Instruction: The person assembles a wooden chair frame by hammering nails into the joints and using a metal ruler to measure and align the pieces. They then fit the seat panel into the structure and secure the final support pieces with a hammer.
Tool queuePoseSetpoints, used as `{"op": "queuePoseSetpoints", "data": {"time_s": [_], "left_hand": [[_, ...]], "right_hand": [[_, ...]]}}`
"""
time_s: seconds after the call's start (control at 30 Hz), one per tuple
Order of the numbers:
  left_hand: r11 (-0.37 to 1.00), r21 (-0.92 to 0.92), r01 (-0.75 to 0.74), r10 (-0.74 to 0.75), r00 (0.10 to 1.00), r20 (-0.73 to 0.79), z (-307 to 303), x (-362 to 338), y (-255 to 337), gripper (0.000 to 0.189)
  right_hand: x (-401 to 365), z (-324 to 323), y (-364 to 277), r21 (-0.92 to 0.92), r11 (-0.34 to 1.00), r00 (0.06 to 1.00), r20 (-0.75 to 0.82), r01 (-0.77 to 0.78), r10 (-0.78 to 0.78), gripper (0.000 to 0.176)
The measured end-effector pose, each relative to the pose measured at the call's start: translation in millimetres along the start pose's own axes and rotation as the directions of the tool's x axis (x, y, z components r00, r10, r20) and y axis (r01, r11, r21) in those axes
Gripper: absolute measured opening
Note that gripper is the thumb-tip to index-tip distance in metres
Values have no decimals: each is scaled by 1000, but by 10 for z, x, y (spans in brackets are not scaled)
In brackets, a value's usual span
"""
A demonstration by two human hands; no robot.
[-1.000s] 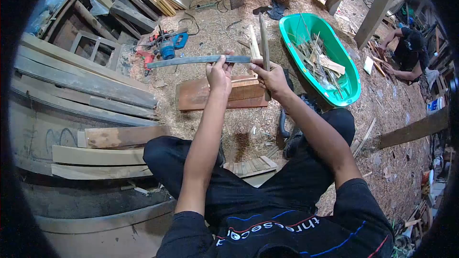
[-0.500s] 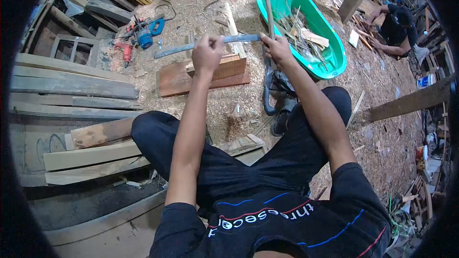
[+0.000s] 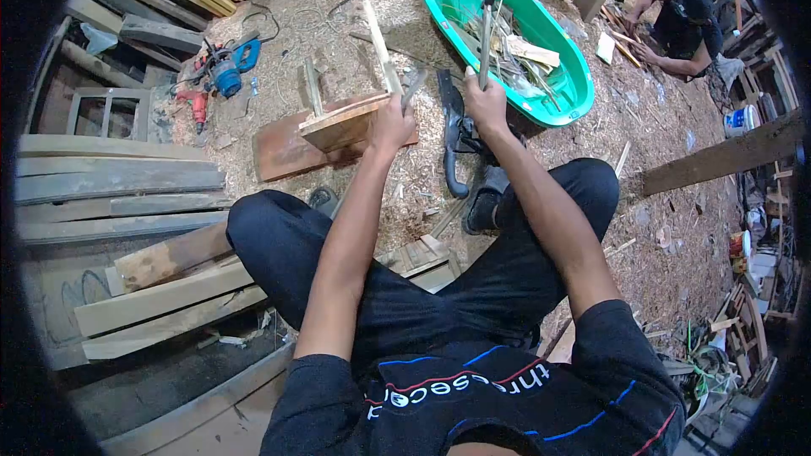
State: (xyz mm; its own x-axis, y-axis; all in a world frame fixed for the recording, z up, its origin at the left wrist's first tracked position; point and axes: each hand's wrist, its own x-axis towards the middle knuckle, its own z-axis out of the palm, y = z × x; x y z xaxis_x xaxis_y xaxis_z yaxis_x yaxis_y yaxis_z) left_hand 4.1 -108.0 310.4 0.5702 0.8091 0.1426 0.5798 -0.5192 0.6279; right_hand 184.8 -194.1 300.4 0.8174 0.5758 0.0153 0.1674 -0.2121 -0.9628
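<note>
I sit on a sawdust floor with both arms stretched forward. My left hand (image 3: 393, 124) grips a long grey metal blade (image 3: 413, 85), whose end points away from me and looks short from here. My right hand (image 3: 487, 107) holds a thin wooden stick (image 3: 486, 34) upright, its top over the green tub (image 3: 583, 84). Under my left hand a small wooden block (image 3: 342, 121) rests on a red-brown board (image 3: 283, 152). The two hands are about a hand's width apart.
The green tub holds several wood offcuts. A blue power tool (image 3: 226, 69) and a red one (image 3: 193, 105) lie far left. Grey planks (image 3: 118, 181) are stacked at left. A black object (image 3: 450, 131) lies by my foot. Another person (image 3: 684, 21) crouches at far right.
The grey blade, held level and pointing left before, has swung round to point away from me. Both hands have come down toward the wooden block, and my view has tilted.
</note>
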Motion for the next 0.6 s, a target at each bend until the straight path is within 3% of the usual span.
{"op": "queuePoseSetpoints", "data": {"time_s": [0.1,0.13,0.23,0.27,0.37,0.4,0.5,0.6], "left_hand": [[994,86,71,-80,991,107,173,-12,-188,27],[993,88,80,-92,986,142,223,-12,-244,28],[1000,24,12,-16,988,151,378,-23,-345,26],[1000,12,24,-25,986,162,433,-57,-349,24],[999,-15,32,-28,978,205,662,-78,-428,22],[1000,-12,26,-23,975,221,659,-88,-389,22],[1000,-3,9,-7,963,270,701,-125,-338,22],[1000,-5,-9,10,957,291,779,-151,-377,21]], "right_hand": [[-3,92,251,-13,975,961,-167,221,-220,43],[70,78,415,-105,993,999,-1,50,-51,42],[61,-174,485,-397,887,935,157,-235,318,45],[112,-170,761,-517,847,956,167,-124,241,42],[-11,-409,1007,-656,755,988,107,-14,111,32],[-18,-466,1054,-722,691,980,111,-35,166,25],[-7,-569,1416,-789,579,967,253,206,1,21],[66,-482,1845,-814,535,971,234,227,-55,21]]}}
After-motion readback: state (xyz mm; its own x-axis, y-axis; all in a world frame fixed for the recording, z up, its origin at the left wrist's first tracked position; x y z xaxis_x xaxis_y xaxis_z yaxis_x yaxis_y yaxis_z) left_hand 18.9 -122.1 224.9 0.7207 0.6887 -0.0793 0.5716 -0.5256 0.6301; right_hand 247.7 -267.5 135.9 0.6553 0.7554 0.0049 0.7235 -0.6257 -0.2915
